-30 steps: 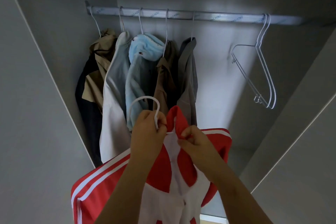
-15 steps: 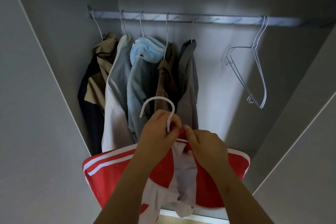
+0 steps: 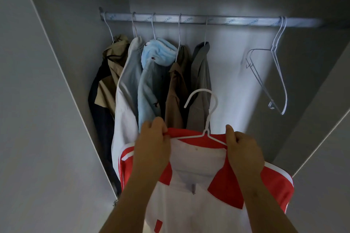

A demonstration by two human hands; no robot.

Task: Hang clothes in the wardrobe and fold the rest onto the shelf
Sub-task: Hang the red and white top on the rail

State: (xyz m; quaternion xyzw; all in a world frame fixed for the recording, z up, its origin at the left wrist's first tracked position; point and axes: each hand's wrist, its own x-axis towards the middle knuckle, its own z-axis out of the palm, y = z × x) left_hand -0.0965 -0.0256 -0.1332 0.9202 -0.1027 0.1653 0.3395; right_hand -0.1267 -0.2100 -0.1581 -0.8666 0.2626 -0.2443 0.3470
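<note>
The wardrobe rail (image 3: 217, 21) is carrying five garments on hangers, bunched toward its left end: a tan and dark jacket (image 3: 109, 73), a pale grey garment (image 3: 128, 81), a light blue fleece (image 3: 157, 56), a brown shirt (image 3: 176, 91) and a grey shirt (image 3: 200, 73). Empty wire hangers (image 3: 272, 49) are hanging near its right end, well apart from them.

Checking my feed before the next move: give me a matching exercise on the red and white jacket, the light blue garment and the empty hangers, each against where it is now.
1 red and white jacket
2 light blue garment
3 empty hangers

A at the right end of the rail
B gripped by left hand and right hand, below the rail
C hung on the rail's left half

Pairs: 1-B, 2-C, 3-A
</note>
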